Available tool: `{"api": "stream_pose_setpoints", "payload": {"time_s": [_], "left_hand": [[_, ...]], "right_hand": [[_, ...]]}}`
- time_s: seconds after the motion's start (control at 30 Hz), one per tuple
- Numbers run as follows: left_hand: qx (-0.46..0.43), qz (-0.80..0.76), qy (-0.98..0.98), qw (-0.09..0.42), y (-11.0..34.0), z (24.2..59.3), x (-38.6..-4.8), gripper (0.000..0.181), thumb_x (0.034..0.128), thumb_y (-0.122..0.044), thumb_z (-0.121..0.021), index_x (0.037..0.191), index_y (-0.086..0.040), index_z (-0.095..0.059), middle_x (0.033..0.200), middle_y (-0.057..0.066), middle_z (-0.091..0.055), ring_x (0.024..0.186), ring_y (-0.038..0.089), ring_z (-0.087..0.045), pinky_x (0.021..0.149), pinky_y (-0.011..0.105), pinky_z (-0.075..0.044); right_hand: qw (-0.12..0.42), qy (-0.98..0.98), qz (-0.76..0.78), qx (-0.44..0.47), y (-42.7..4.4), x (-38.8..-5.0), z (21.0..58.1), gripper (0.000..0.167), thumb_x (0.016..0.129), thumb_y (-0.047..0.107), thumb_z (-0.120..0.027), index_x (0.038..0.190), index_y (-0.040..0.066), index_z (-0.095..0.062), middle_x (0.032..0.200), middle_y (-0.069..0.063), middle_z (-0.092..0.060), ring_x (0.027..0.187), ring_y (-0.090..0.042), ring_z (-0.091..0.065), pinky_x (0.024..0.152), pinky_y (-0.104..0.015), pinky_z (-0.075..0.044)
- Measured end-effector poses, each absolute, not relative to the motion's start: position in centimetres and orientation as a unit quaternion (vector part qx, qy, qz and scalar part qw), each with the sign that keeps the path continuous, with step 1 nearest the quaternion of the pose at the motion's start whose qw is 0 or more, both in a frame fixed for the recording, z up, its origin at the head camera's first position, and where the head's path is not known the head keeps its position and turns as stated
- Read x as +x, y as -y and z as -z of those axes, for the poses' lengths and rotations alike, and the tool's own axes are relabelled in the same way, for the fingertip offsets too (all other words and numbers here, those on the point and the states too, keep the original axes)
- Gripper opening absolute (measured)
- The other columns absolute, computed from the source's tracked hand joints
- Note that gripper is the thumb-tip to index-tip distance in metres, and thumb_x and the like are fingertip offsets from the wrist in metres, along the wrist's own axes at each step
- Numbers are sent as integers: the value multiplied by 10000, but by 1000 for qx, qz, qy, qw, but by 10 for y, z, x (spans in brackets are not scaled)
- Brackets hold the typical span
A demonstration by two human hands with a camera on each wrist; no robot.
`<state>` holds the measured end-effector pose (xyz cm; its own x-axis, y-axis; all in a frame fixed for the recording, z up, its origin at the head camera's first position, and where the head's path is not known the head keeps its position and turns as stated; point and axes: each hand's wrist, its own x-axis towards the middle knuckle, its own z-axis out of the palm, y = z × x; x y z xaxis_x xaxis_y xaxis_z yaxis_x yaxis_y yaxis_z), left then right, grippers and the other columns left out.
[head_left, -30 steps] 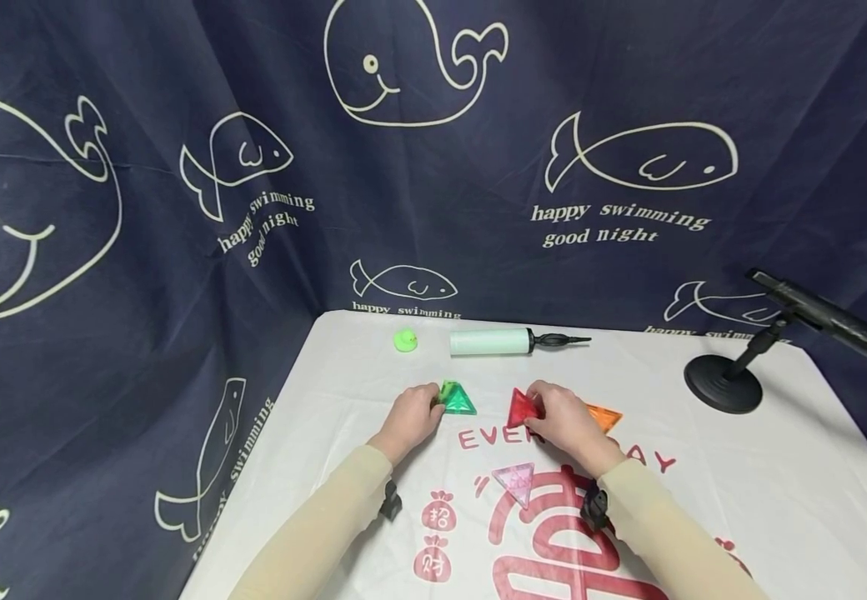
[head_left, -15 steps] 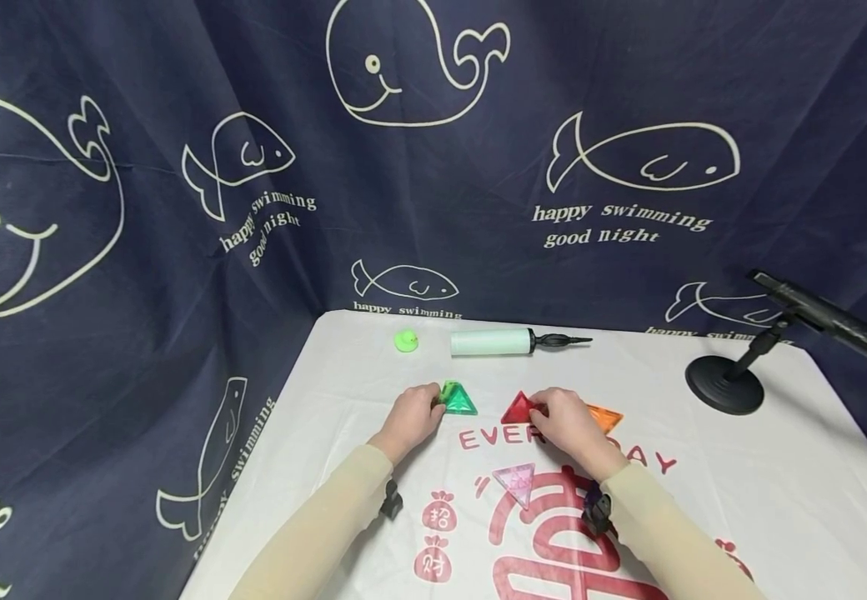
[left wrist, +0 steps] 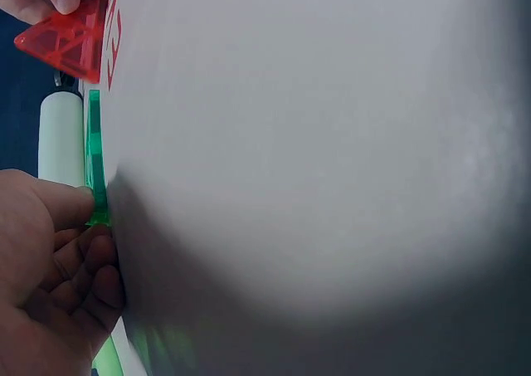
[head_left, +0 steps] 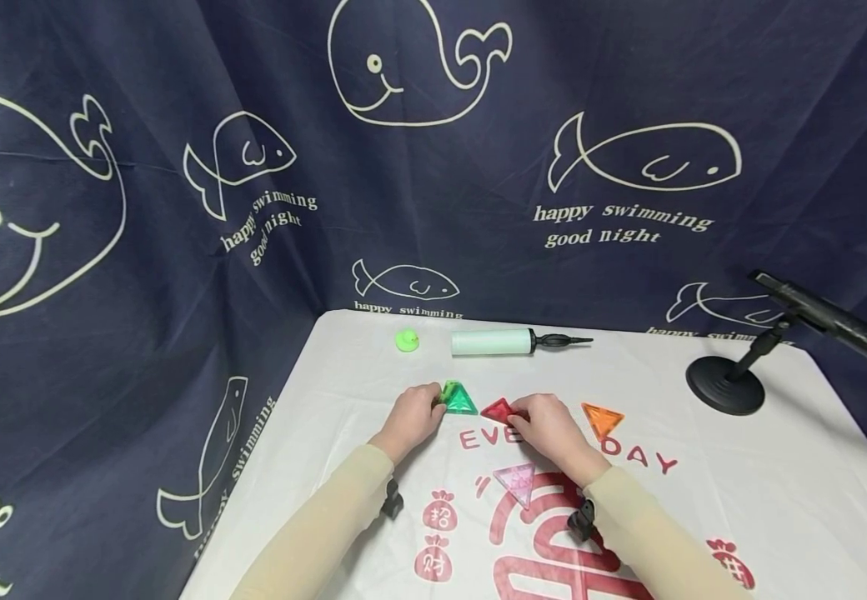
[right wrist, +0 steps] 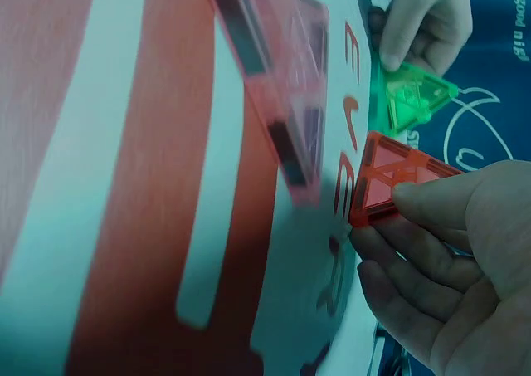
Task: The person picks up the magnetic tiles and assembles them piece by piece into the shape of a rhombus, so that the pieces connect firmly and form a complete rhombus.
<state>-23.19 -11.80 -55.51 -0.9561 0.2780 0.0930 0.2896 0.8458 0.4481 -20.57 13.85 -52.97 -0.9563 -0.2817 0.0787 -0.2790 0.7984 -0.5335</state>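
Note:
My left hand [head_left: 411,417] pinches the left side of a translucent green triangular magnetic tile [head_left: 460,400] near the middle of the table. A lighter green part shows beside those fingertips. Just right of it, a translucent red triangular magnetic tile [head_left: 497,410] is gripped between the thumb and fingers of my right hand [head_left: 552,429]. One red corner points toward the green tile's lower right corner, with a small gap in the head view. The right wrist view shows the red tile [right wrist: 383,173] tilted up off the cloth, below the green tile [right wrist: 408,98].
A pink triangular tile [head_left: 516,482] lies nearer me, and an orange one [head_left: 602,419] to the right. Behind are a green toy duck [head_left: 407,340] and a pale green hand pump [head_left: 492,342]. A black stand [head_left: 726,384] occupies the right side of the white-covered table [head_left: 343,375].
My right hand has moved left with the red tile, turning it and bringing it close to the green one. The orange tile is now uncovered. The left hand stays put.

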Motion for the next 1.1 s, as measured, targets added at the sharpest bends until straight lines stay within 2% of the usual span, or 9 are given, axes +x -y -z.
{"api": "stream_pose_setpoints", "payload": {"time_s": [0.17, 0.37, 0.5, 0.73, 0.93, 1.1], "left_hand": [[-145, 233, 962, 10, 119, 557, -233, 117, 1004, -140, -704, 905, -136, -642, 788, -51, -616, 719, 110, -563, 689, 322, -519], [-142, 230, 963, 5, 120, 557, -234, 117, 1005, -144, -703, 906, -141, -641, 790, -57, -614, 726, 102, -567, 695, 313, -523], [-144, 229, 963, 4, 121, 558, -235, 121, 1006, -144, -704, 904, -140, -637, 786, -57, -607, 725, 110, -564, 695, 319, -519], [-153, 223, 963, 8, 120, 555, -236, 151, 1004, -144, -706, 882, -144, -616, 782, -51, -601, 719, 123, -550, 695, 323, -512], [-158, 223, 962, 10, 119, 555, -236, 175, 1002, -135, -709, 865, -146, -601, 771, -52, -591, 713, 128, -543, 695, 328, -507], [-158, 226, 961, 6, 120, 556, -235, 157, 1003, -136, -706, 877, -142, -612, 778, -48, -601, 719, 121, -552, 700, 332, -516]], "right_hand": [[2, -951, 272, -145, -131, -205, 530, 66, 913, 88, -800, 969, 56, -816, 899, -33, -759, 861, -214, -688, 846, -470, -556], [11, -948, 279, -152, -125, -207, 531, 40, 923, 116, -796, 906, 84, -812, 791, 29, -720, 729, -151, -585, 733, -396, -516], [5, -947, 278, -160, -119, -208, 533, 109, 922, 111, -795, 815, 109, -779, 707, 55, -658, 679, -162, -525, 681, -369, -464], [-3, -944, 281, -172, -104, -211, 532, 206, 919, 110, -797, 720, 121, -744, 663, 55, -634, 659, -161, -519, 696, -388, -475], [-3, -945, 287, -159, -94, -216, 531, 159, 922, 105, -783, 763, 114, -787, 625, 78, -627, 663, -145, -542, 713, -399, -494], [-13, -943, 291, -158, -89, -218, 533, 256, 926, 91, -770, 677, 136, -731, 516, 113, -519, 616, -139, -525, 681, -381, -476]]}}
